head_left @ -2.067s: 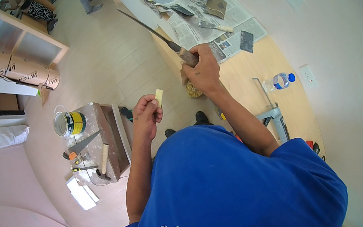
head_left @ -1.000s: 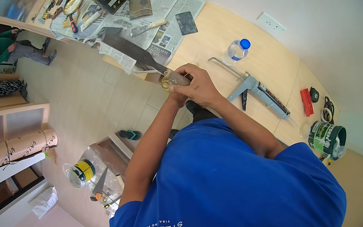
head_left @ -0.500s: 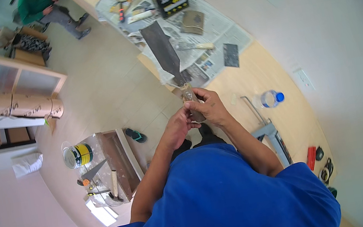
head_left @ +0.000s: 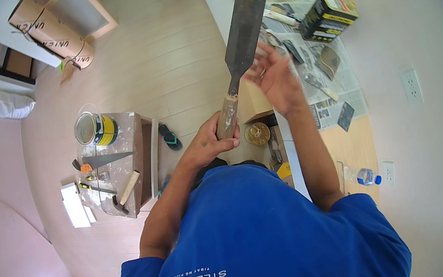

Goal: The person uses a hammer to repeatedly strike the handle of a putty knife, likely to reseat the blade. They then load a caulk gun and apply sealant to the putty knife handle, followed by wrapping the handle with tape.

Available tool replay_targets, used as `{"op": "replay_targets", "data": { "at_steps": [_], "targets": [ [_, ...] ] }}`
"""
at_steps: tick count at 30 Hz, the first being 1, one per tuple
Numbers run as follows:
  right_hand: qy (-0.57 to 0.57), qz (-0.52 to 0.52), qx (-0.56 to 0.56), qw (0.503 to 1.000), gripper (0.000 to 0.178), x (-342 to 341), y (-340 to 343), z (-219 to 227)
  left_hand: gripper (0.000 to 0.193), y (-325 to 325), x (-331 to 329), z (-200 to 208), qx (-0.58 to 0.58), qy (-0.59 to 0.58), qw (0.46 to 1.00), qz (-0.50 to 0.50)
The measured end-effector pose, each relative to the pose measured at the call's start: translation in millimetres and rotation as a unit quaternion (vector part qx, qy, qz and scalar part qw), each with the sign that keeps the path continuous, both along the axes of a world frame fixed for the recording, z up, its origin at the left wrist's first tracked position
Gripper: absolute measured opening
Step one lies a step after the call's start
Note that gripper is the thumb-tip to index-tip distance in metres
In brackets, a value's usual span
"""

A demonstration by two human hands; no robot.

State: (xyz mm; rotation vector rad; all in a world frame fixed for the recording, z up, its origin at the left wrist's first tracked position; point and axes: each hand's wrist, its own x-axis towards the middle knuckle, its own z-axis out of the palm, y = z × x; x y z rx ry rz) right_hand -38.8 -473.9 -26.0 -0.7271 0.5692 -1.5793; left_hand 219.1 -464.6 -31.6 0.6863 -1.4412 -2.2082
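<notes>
My left hand [head_left: 208,143] is closed round the wooden handle [head_left: 227,117] of a wide scraper, holding it upright in front of me. Its long dark metal blade [head_left: 242,28] points up and away, widening toward the top. My right hand [head_left: 273,78] is raised just right of the blade's lower part, fingers spread, holding nothing. Whether its fingertips touch the blade edge is unclear. My blue shirt fills the lower picture.
At left, a low stained stand [head_left: 140,157] carries a paint can [head_left: 93,128], a trowel [head_left: 100,160] and a hammer [head_left: 125,189]. On the right, a newspaper-covered counter [head_left: 334,80] holds a black-and-yellow tin [head_left: 328,16] and small tools. A water bottle [head_left: 365,176], a sandal [head_left: 170,137] and a cardboard roll [head_left: 51,32] lie around.
Both hands were bunched at the scraper's handle. Now the right hand has let go and risen beside the blade, fingers open, while the left keeps the handle. My head has turned.
</notes>
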Motion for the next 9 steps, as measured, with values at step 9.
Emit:
{"op": "replay_targets", "data": {
  "at_steps": [9],
  "targets": [
    [-0.023,0.171,-0.058,0.983,0.106,72.8,-141.4,70.0,0.053,-71.8,94.3,-10.0,0.038,0.067,0.996,-0.045]
  ]
}}
